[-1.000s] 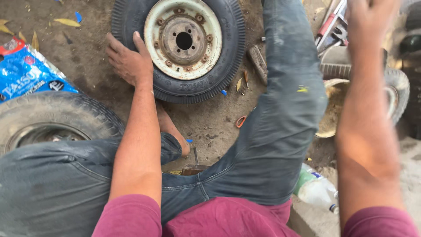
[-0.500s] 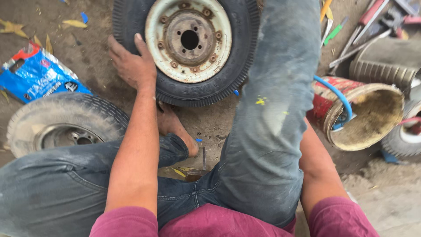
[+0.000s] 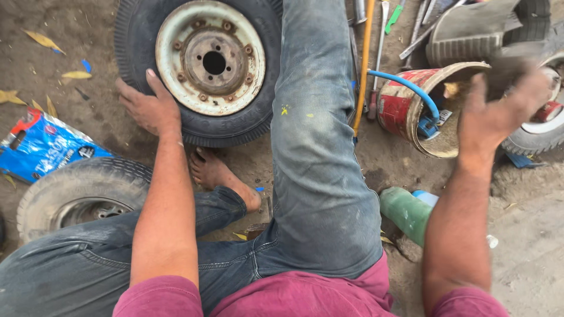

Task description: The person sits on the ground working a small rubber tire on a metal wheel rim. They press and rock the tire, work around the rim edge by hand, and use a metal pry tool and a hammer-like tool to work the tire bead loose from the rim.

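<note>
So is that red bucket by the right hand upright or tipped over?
Tipped. The red bucket lies on its side on the dirt, its open mouth facing the right hand, with a blue hose running into it.

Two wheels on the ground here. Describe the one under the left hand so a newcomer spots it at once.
Start at the person's outstretched jeans leg running up the middle; the wheel lies flat on the dirt just left of it, at the top. The left hand rests on its black tyre. Unlike the dusty grey tyre lower left, it shows a full off-white, rust-stained rim with a bolt ring.
</note>
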